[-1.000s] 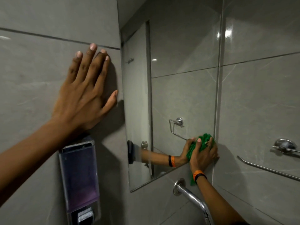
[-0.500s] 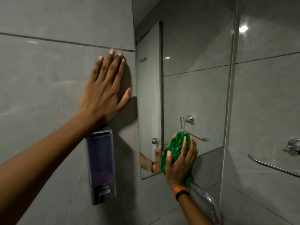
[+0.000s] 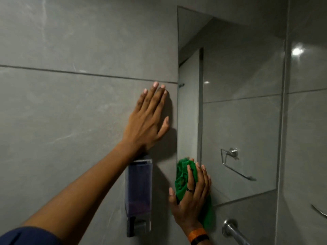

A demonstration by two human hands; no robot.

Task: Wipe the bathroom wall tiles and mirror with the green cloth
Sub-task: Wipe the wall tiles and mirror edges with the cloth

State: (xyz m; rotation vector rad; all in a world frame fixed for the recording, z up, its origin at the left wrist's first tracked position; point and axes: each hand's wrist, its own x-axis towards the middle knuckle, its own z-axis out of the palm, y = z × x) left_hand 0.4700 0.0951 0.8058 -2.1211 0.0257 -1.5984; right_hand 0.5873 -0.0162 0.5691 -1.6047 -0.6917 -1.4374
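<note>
Right hand (image 3: 192,197) flat, pressing green cloth (image 3: 184,177) on mirror (image 3: 238,112) lower-left corner, frame bottom centre; left hand (image 3: 146,121) open, empty, flat on wall tiles (image 3: 70,112)

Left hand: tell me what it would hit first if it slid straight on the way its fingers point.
The left hand lies flat on the tile, fingers aimed up and slightly right. Sliding on, it would first cross the grout line just above the fingertips, possibly reaching the mirror edge soon after.

No readable text, label or number shows anywhere, though the dim light may hide some.
</note>
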